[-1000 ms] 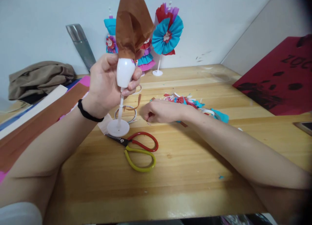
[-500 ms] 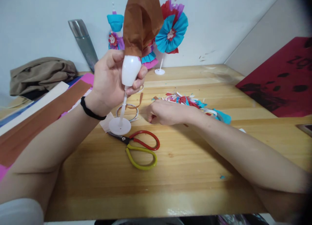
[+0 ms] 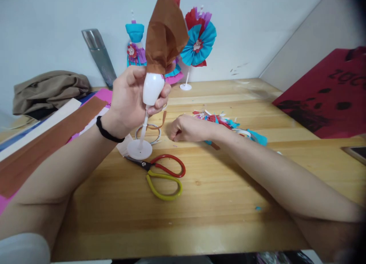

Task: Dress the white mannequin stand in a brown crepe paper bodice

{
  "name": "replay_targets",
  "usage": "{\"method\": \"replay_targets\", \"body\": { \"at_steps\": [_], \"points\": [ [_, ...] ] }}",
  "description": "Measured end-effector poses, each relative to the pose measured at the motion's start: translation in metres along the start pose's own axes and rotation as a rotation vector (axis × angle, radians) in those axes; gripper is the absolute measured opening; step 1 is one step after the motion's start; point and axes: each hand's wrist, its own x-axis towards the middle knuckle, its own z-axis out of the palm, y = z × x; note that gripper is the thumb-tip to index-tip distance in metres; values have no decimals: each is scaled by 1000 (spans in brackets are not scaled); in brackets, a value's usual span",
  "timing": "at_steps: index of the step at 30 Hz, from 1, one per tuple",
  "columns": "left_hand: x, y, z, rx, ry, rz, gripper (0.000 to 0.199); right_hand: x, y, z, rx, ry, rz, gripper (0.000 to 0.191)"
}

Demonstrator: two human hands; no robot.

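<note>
My left hand (image 3: 128,94) is wrapped round a small white mannequin stand (image 3: 153,89) with a round base, its upper part covered in brown crepe paper (image 3: 164,35). My right hand (image 3: 190,128) rests closed on the table beside a pile of colourful paper scraps (image 3: 220,120); whatever its fingers may hold is hidden. Scissors (image 3: 164,176) with one red and one yellow handle lie below the stand's base. Behind the base is a ring-shaped roll (image 3: 148,133) on the table.
Decorated paper dresses on stands (image 3: 198,46) are at the back, near a leaning bottle (image 3: 98,56). Strips of paper (image 3: 54,142) and a brown cloth (image 3: 51,90) lie left. A red printed sheet (image 3: 328,96) leans at the right.
The whole view has shifted slightly, so the covered stand appears lower and its top shows more. My right hand remains closed by the scraps, a little further left in view.
</note>
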Motion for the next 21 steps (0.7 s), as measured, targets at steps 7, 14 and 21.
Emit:
{"method": "replay_targets", "body": {
  "at_steps": [7, 14, 21],
  "points": [
    [2, -2, -2, 47, -9, 25, 35, -2, -8, -4, -78, -55, -53, 23],
    [2, -2, -6, 21, -55, 55, 37, 2, -7, -7, -112, -117, -41, 24],
    [4, -3, -6, 61, 9, 16, 32, 1, -9, -4, -14, -130, -88, 26]
  ]
}}
